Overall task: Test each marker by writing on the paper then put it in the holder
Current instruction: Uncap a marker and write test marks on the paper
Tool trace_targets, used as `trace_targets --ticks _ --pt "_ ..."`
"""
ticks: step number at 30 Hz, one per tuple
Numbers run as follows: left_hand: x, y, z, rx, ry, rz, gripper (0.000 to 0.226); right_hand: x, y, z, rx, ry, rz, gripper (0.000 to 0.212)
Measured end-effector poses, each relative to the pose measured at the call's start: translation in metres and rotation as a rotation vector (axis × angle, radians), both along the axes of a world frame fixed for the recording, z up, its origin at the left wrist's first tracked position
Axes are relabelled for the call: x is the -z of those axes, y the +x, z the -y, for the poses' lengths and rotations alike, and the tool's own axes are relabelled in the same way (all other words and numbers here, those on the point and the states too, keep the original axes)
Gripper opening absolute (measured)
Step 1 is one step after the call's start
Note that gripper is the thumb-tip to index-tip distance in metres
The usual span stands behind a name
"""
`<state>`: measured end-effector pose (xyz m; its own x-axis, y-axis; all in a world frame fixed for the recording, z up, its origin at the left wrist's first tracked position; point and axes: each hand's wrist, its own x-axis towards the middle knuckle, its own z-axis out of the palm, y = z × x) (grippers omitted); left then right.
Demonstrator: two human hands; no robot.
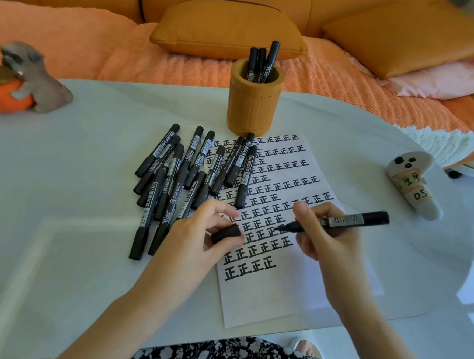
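My right hand (pixel 323 235) grips an uncapped black marker (pixel 348 221), its tip pointing left just over the rows of black characters on the white paper (pixel 266 299). My left hand (pixel 198 232) pinches the black cap (pixel 226 234) above the paper's left edge. A pile of several capped black markers (pixel 180 175) lies on the table left of and partly on the paper. An orange cylindrical holder (pixel 250 107) stands beyond the paper's top, with three markers (pixel 262 63) upright inside.
The white table (pixel 57 251) ends at a curved far edge by an orange sofa with cushions (pixel 229 30). A dog figurine with an orange bowl (pixel 26 80) sits far left. A white ghost-shaped object with labels (pixel 412 183) lies at the right.
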<state>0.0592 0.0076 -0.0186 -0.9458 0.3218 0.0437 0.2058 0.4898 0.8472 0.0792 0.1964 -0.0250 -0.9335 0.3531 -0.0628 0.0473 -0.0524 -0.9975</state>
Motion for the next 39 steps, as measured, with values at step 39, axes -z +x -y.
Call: trace_targets --ticks 39 --pt "-0.003 0.010 -0.013 -0.043 0.339 0.152 0.012 0.001 -0.012 0.043 -0.016 -0.067 0.010 0.036"
